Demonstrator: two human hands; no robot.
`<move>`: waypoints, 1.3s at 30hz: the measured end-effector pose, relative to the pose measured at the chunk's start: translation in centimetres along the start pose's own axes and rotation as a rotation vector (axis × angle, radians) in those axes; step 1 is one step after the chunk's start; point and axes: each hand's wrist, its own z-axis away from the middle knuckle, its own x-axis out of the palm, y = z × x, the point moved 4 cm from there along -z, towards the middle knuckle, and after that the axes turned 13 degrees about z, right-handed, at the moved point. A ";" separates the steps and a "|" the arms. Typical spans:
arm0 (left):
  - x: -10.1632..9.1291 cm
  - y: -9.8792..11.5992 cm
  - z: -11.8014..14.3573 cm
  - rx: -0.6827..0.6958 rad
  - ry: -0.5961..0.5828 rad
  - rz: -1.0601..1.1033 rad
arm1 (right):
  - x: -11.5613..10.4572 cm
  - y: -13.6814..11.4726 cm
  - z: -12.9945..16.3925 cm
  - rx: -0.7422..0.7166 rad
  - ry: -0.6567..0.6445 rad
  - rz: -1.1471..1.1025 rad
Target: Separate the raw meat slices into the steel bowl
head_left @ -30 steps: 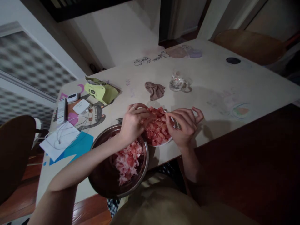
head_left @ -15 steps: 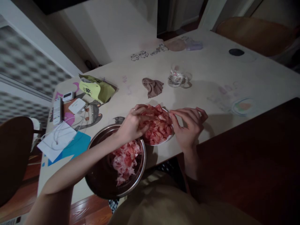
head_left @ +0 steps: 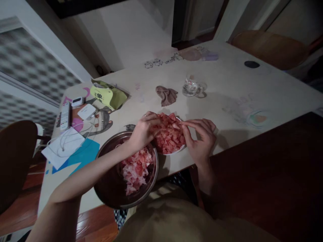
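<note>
Both hands, left hand (head_left: 143,131) and right hand (head_left: 200,139), are pinching glistening, ragged red meat pieces (head_left: 168,137) between curled fingertips; a round steel bowl (head_left: 106,195) is sitting under the left wrist.

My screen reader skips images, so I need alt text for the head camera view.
Both hands, left hand and right hand, pick at red meat slices heaped on a white plate at the edge of a pale table. A metal bowl with paler meat sits beside it; a glass mug stands farther back.
</note>
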 end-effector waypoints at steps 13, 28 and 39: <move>0.2 0.3 0.2 0.035 -0.138 -0.211 | -0.4 0.1 0.2 -0.043 0.061 0.098; -9.0 5.8 7.5 -0.227 0.160 -0.317 | 1.3 -4.5 2.8 -0.184 -0.167 -0.143; -10.3 8.3 17.1 -0.517 0.558 -0.359 | 1.9 -8.7 3.8 -0.282 -0.345 -0.253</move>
